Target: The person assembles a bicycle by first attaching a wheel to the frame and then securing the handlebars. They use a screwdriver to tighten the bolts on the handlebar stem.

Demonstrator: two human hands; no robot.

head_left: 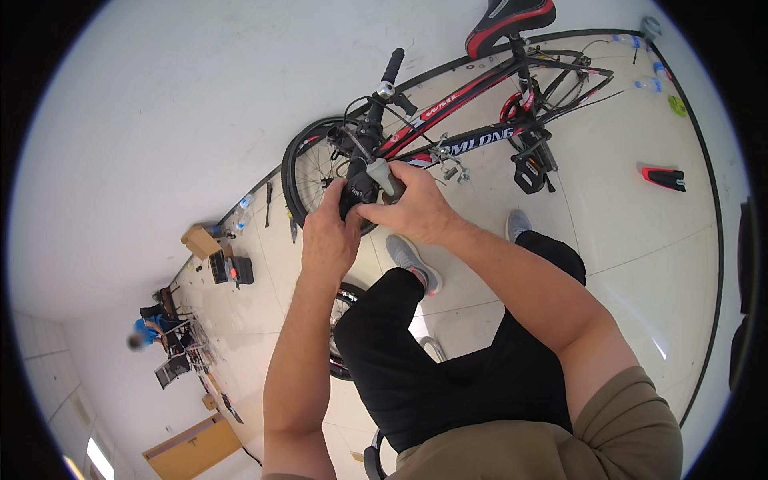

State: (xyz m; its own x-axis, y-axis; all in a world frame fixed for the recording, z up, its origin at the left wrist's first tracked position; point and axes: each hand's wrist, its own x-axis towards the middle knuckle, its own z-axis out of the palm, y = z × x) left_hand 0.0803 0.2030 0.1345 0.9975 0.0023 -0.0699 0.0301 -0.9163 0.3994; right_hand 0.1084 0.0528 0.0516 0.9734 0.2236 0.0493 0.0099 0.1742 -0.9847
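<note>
A black and red bicycle [472,132] leans by the wall, its handlebar pointing toward me. My left hand [330,238] is closed at the near end of the handlebar, fingers around a black rounded shifter-like part [364,189]. My right hand [418,206] is closed from the other side, thumb meeting the left fingers, with a grey-green cylindrical piece [382,174] against its fingers. What the fingertips press on is partly hidden. Beyond the hands are the front wheel [293,172] and the far handlebar grip [394,66]. The saddle [510,24] is at the top.
A loose wheel [341,370] lies beside my left knee. Black-and-red tool [664,178] is on the tiled floor at right. Plastic bottles [650,83] lie by the far right wall. A cardboard box [202,241] and black case [240,270] stand left; a seated person [148,330] is farther off.
</note>
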